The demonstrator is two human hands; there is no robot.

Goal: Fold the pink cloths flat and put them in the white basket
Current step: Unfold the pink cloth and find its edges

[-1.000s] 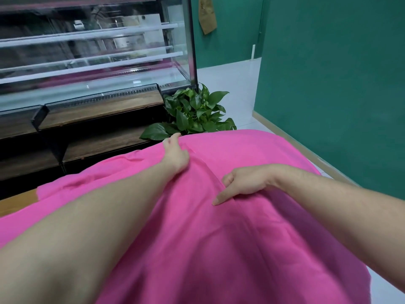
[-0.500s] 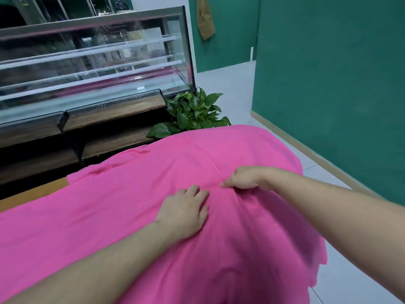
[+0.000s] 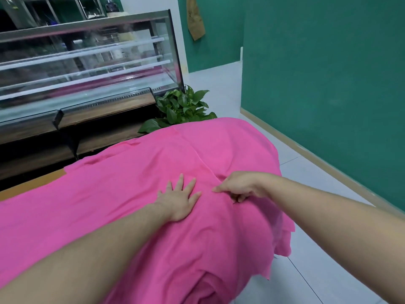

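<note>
Left hand (image 3: 178,201) flat, right hand (image 3: 238,186) pinching a fold of soft pink cloth (image 3: 131,194).

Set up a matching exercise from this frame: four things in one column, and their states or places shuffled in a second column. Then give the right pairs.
Things:
1. left hand
2. right hand
3. pink cloth
4. green plant

States or places:
A. spread over the table, draping off its right edge
B. on the floor beyond the table's far end
C. flat on the cloth, fingers spread
D. fingers curled, pinching a fold of the cloth

Pairs: 1-C, 2-D, 3-A, 4-B
</note>
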